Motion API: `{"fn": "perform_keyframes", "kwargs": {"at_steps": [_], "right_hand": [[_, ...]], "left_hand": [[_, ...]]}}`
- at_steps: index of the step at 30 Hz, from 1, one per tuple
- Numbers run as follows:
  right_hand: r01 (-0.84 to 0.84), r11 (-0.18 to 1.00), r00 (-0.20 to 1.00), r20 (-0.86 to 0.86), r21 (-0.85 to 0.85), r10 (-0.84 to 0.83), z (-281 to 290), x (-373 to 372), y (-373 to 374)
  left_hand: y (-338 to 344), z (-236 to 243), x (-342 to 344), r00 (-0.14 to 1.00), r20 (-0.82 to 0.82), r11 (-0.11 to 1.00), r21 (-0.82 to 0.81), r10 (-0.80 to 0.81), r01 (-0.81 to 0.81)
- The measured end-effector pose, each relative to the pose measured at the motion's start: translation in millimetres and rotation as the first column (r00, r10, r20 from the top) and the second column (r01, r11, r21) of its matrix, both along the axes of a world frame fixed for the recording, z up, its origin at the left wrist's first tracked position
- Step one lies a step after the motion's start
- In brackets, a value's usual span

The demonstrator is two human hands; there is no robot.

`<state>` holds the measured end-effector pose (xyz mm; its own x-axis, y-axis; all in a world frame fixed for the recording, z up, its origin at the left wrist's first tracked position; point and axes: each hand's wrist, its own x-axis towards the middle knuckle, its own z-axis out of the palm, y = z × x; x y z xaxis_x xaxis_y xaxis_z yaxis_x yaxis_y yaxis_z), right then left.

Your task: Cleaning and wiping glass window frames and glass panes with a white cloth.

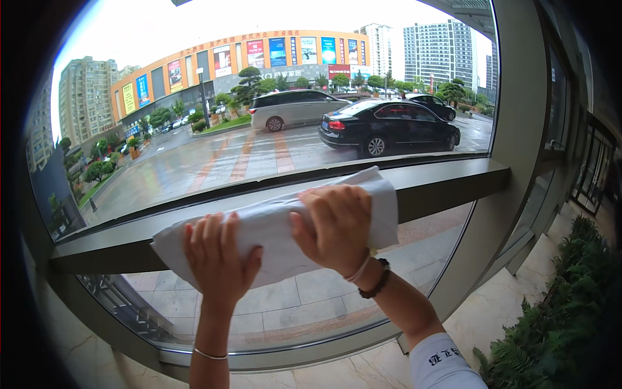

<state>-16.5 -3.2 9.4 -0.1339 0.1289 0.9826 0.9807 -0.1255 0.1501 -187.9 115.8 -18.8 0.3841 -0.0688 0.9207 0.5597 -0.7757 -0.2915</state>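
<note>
A folded white cloth (pixel 278 249) lies over the grey crossbar (pixel 447 180) of a large window and hangs down in front of it. My left hand (pixel 218 256) grips the left part of the cloth, its fingers pointing up and its thumb out to the right. Farther right and a little higher, my right hand (pixel 340 227) holds the cloth with bent fingers, thumb toward the left. A thin bracelet circles my left wrist; a dark beaded bracelet (pixel 376 279) and a light band are on the right one.
The window frame's upright post (pixel 518 129) stands at the right. Green ferns (pixel 551 318) grow beyond it, beside the pale stone floor (pixel 311 378). Through the glass show a black car (pixel 389 126), a silver van (pixel 291 107), wet paving and an orange building (pixel 220 61).
</note>
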Motion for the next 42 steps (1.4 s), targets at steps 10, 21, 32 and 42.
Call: {"fn": "perform_keyframes", "kwargs": {"at_steps": [10,21,32,42], "right_hand": [[-0.107,0.994,0.994,0.028,-0.020,0.108,2.2,-52.6,43.8],[-0.074,0.995,0.989,0.122,-0.059,0.081,1.8,54.4,-36.0],[0.026,1.000,0.988,0.151,0.009,-0.027,2.0,231.2,-160.3],[0.059,0.991,0.991,0.109,0.122,-0.072,-2.3,324.3,-224.3]], "left_hand": [[35.7,6.3,-66.8,0.994,-0.048,0.995,-0.001,0.101,-0.101],[-33.4,2.8,40.3,1.000,-0.003,1.000,-0.007,0.016,-0.016],[-156.4,10.2,219.1,0.999,-0.012,0.998,0.060,-0.032,0.033],[-211.7,12.4,312.1,0.981,-0.023,0.977,0.092,-0.191,0.192]]}}
